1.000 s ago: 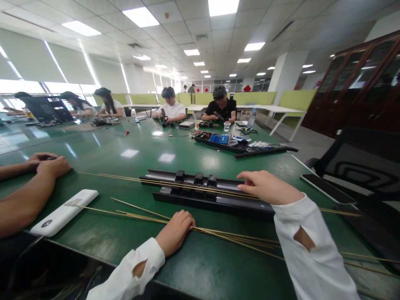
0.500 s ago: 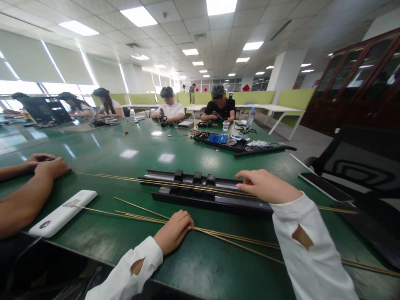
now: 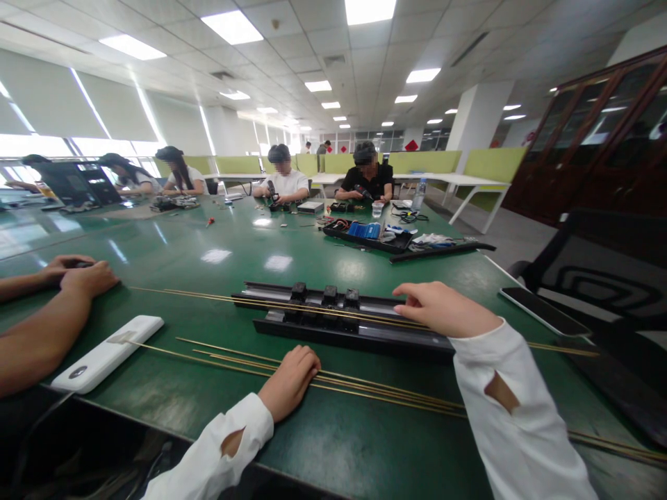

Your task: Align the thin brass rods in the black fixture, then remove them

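My left hand (image 3: 290,378) lies knuckles up on a bundle of thin brass rods (image 3: 375,391) near the table's front edge, fingers curled down and pressed on them. My right hand (image 3: 442,309) rests on the right part of a long black rail (image 3: 323,328) with three black blocks (image 3: 324,298) on it. Its fingers point left and pinch at more brass rods (image 3: 208,298) that lie along the rail. Both my arms wear white sleeves.
The green table (image 3: 208,257) stretches far ahead. A white power bank (image 3: 107,353) lies front left beside another person's forearms (image 3: 42,326). A phone (image 3: 545,312) and a black chair (image 3: 599,271) are on the right. A black tray of parts (image 3: 367,236) and several seated people are farther back.
My left hand has drawn the near rods together, so they now lie more parallel and closer to the rail. My right hand has hardly moved.
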`<state>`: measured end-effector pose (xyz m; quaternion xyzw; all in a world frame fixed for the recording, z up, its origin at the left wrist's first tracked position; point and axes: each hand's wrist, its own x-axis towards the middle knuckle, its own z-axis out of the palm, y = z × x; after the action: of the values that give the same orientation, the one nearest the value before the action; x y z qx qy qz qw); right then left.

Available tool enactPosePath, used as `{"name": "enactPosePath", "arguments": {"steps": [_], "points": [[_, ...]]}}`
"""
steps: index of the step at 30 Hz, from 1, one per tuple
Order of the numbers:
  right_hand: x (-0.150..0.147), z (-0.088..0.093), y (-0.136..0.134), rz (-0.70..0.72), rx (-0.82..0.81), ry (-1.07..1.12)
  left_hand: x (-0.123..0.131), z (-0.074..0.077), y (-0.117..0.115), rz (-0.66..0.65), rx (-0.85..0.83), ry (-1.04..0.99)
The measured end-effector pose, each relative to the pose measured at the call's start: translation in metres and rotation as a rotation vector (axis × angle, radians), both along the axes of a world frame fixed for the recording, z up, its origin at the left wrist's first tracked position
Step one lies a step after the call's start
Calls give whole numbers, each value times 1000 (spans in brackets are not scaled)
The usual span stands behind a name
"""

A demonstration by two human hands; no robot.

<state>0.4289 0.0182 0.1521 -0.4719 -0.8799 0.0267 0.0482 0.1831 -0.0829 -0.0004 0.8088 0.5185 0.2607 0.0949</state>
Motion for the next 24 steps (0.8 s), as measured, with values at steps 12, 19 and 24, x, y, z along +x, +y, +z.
{"name": "enactPosePath", "arguments": {"steps": [12, 19, 24], "points": [[-22, -40, 30, 108, -63, -48, -8, 10, 5, 269, 12, -509], [-31, -46, 35, 160, -96, -31, -35, 22, 33, 445, -200, -1405], [-35, -46, 38, 203, -143, 15, -53, 36, 50, 528, -267, -1461]]}}
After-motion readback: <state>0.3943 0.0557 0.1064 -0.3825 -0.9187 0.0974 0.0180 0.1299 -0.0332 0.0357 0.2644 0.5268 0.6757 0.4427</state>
